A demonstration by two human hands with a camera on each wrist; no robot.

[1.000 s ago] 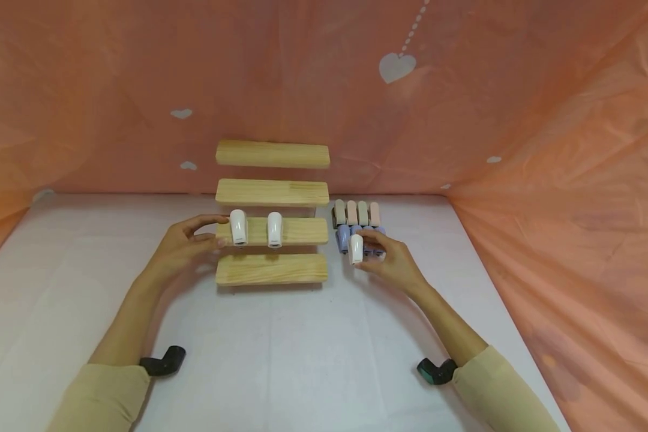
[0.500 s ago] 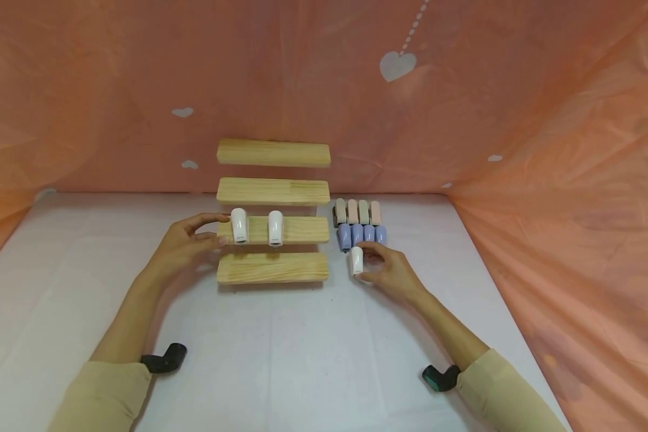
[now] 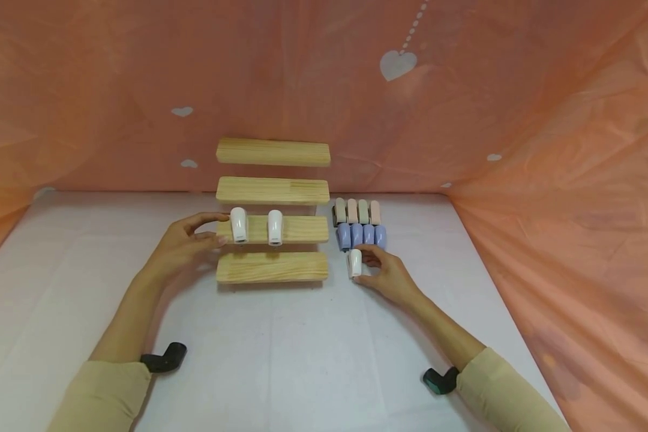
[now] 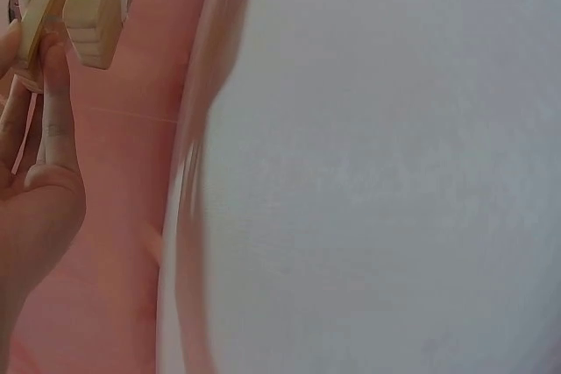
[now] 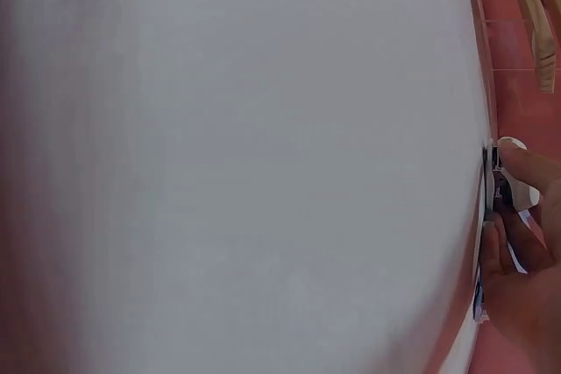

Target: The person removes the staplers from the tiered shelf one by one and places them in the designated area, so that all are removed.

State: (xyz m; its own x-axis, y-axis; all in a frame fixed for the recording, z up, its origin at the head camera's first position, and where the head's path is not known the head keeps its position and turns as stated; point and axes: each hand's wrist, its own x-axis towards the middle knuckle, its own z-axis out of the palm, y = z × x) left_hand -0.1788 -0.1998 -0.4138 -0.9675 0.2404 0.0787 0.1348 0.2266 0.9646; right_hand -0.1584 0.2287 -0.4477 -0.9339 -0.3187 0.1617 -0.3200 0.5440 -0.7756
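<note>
In the head view my left hand (image 3: 182,246) grips the left end of the third wooden shelf (image 3: 302,230). The left wrist view shows the plank (image 4: 46,19) between its thumb and fingers. Two glossy white mini staplers, a left one (image 3: 239,225) and a middle one (image 3: 275,227), lie on that shelf. My right hand (image 3: 389,274) pinches another white mini stapler (image 3: 354,263) low over the table, just in front of a row of purple mini staplers (image 3: 356,236). Its dark metal underside shows in the right wrist view, with the thumb (image 5: 526,166) on one side.
Three other wooden shelves rise in steps: a top one (image 3: 272,152), a second (image 3: 270,190) and a lowest one (image 3: 272,267). Behind the purple row stand several beige and pink mini staplers (image 3: 352,211). A pink curtain (image 3: 464,90) backs the white table (image 3: 281,372).
My right hand has brought the white stapler from over the purple row down toward the table's front and lowered it. My left hand keeps its place at the shelf end.
</note>
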